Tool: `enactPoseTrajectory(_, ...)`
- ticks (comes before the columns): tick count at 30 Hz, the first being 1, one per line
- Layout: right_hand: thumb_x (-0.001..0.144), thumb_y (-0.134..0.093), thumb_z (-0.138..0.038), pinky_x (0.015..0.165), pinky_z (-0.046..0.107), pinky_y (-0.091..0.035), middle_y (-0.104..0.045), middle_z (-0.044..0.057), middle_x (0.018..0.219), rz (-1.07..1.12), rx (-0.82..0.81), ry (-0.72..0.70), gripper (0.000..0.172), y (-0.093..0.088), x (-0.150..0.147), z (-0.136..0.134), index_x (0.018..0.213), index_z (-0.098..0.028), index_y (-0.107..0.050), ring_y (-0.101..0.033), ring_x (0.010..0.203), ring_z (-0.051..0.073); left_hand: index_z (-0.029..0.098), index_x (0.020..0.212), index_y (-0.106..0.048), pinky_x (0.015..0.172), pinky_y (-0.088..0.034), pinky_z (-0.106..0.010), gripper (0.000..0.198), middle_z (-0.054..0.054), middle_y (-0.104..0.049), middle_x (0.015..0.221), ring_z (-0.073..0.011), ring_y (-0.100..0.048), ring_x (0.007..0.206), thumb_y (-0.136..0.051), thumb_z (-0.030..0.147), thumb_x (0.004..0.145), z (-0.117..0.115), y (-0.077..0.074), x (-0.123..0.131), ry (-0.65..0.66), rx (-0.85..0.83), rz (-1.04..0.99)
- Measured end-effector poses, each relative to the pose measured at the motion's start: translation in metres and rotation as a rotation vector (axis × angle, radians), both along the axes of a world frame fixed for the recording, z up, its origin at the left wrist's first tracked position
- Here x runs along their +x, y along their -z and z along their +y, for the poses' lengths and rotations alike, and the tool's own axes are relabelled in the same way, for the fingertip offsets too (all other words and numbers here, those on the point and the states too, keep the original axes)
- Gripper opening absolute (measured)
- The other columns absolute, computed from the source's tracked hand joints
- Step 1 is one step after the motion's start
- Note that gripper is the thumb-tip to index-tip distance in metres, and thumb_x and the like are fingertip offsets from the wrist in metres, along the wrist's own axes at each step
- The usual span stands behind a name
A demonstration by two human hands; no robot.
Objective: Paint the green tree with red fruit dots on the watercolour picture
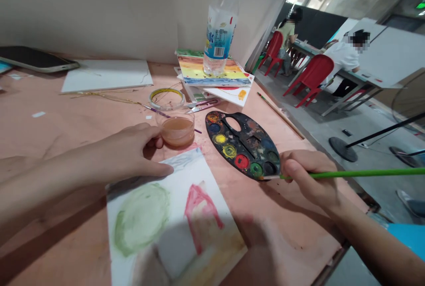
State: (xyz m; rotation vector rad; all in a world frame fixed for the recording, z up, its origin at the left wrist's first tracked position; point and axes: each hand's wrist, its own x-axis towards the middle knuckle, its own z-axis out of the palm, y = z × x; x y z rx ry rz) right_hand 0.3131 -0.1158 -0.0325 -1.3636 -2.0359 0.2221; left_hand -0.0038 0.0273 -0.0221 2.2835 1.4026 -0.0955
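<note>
My right hand (307, 175) is closed round a green-handled paintbrush (358, 173). The brush's tip meets the near edge of a dark oval palette (244, 137), close to the green and black wells; yellow and red paint fill others. My left hand (133, 151) rests with its thumb stretched onto the top edge of a white painting (179, 215). Its fingers curl apart from the thumb, beside a clear cup of brownish water (178, 132). The painting carries a green round shape, a red pointed outline and a yellow-brown patch.
A water bottle (219, 33) stands on stacked paintings (192, 72) at the back. Behind the cup are a tape roll (152, 100) and a purple-handled brush (154, 110). A phone (36, 59) overlaps a white board (109, 75). Another brush (280, 115) lies near the table's right edge. Two people sit beyond.
</note>
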Motion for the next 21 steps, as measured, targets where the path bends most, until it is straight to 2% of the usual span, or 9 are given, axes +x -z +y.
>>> enactPoseTrajectory(3, 0.101, -0.046, -0.033, 0.047, 0.028, -0.030, -0.049, 0.000, 0.053, 0.007, -0.004, 0.005, 0.043, 0.000, 0.001, -0.001, 0.059, -0.021, -0.049, -0.045, 0.048, 0.012, 0.020, 0.097, -0.054, 0.070, -0.039, -0.031, 0.047, -0.002, -0.061, 0.088, -0.0224, -0.054, 0.079, -0.063, 0.055, 0.067, 0.001, 0.001, -0.001, 0.004, 0.001, 0.018)
enactPoseTrajectory(5, 0.100, -0.048, -0.031, 0.046, 0.029, -0.029, -0.046, -0.001, 0.052, -0.006, 0.010, -0.011, 0.043, 0.000, 0.003, -0.002, 0.057, -0.020, -0.046, -0.044, 0.046, 0.011, 0.020, 0.100, -0.055, 0.071, -0.039, -0.032, 0.051, -0.002, -0.062, 0.092, -0.0237, -0.055, 0.082, -0.064, 0.057, 0.066, 0.002, 0.003, -0.002, 0.009, 0.002, 0.010)
enactPoseTrajectory(9, 0.100, -0.046, -0.025, 0.049, 0.029, -0.031, -0.050, -0.001, 0.055, 0.004, 0.038, -0.038, 0.038, 0.001, 0.005, -0.003, 0.062, -0.020, -0.048, -0.049, 0.050, 0.012, 0.021, 0.094, -0.055, 0.070, -0.039, -0.034, 0.048, -0.003, -0.063, 0.089, -0.0259, -0.055, 0.081, -0.064, 0.057, 0.063, 0.001, 0.004, -0.001, -0.012, -0.002, 0.002)
enactPoseTrajectory(11, 0.099, -0.048, -0.023, 0.047, 0.029, -0.030, -0.049, -0.001, 0.055, -0.022, 0.022, -0.035, 0.036, 0.001, 0.003, -0.002, 0.063, -0.020, -0.049, -0.048, 0.048, 0.011, 0.022, 0.090, -0.055, 0.070, -0.039, -0.035, 0.047, -0.003, -0.062, 0.085, -0.0261, -0.055, 0.079, -0.064, 0.057, 0.061, -0.002, 0.001, 0.001, -0.044, -0.001, -0.022)
enactPoseTrajectory(13, 0.098, -0.051, -0.024, 0.045, 0.028, -0.031, -0.046, -0.002, 0.052, 0.045, 0.072, -0.049, 0.039, -0.002, -0.001, 0.000, 0.060, -0.020, -0.046, -0.045, 0.046, 0.011, 0.023, 0.087, -0.054, 0.071, -0.040, -0.035, 0.046, -0.003, -0.062, 0.084, -0.0266, -0.055, 0.079, -0.064, 0.056, 0.057, -0.006, -0.005, 0.003, -0.080, -0.010, -0.052)
enactPoseTrajectory(15, 0.100, -0.050, -0.024, 0.045, 0.028, -0.034, -0.045, -0.003, 0.050, 0.219, 0.150, -0.074, 0.040, -0.009, -0.006, 0.001, 0.060, -0.020, -0.046, -0.044, 0.044, 0.011, 0.024, 0.085, -0.053, 0.070, -0.040, -0.035, 0.047, -0.004, -0.061, 0.085, -0.0271, -0.055, 0.080, -0.065, 0.054, 0.052, -0.011, -0.012, 0.006, -0.111, -0.040, -0.049)
enactPoseTrajectory(17, 0.101, -0.048, -0.023, 0.046, 0.027, -0.038, -0.049, -0.002, 0.051, 0.310, 0.154, -0.082, 0.038, -0.020, -0.011, 0.001, 0.064, -0.020, -0.051, -0.048, 0.045, 0.011, 0.023, 0.084, -0.052, 0.068, -0.039, -0.034, 0.049, -0.005, -0.059, 0.088, -0.0269, -0.055, 0.081, -0.065, 0.054, 0.049, -0.015, -0.019, 0.007, -0.118, -0.078, -0.023)
enactPoseTrajectory(19, 0.100, -0.049, -0.022, 0.050, 0.028, -0.043, -0.055, 0.000, 0.056, 0.219, 0.078, -0.131, 0.033, -0.032, -0.018, 0.004, 0.069, -0.022, -0.058, -0.056, 0.051, 0.014, 0.023, 0.088, -0.052, 0.067, -0.039, -0.033, 0.050, -0.005, -0.059, 0.091, -0.0256, -0.055, 0.083, -0.065, 0.052, 0.050, -0.018, -0.022, 0.006, -0.101, -0.100, -0.013)
enactPoseTrajectory(21, 0.098, -0.054, -0.021, 0.053, 0.029, -0.046, -0.062, 0.002, 0.064, 0.089, -0.025, -0.301, 0.022, -0.040, -0.031, 0.011, 0.078, -0.023, -0.063, -0.062, 0.058, 0.016, 0.022, 0.092, -0.052, 0.067, -0.039, -0.032, 0.050, -0.005, -0.059, 0.096, -0.0249, -0.056, 0.085, -0.066, 0.051, 0.053, -0.018, -0.023, 0.004, -0.074, -0.109, -0.019)
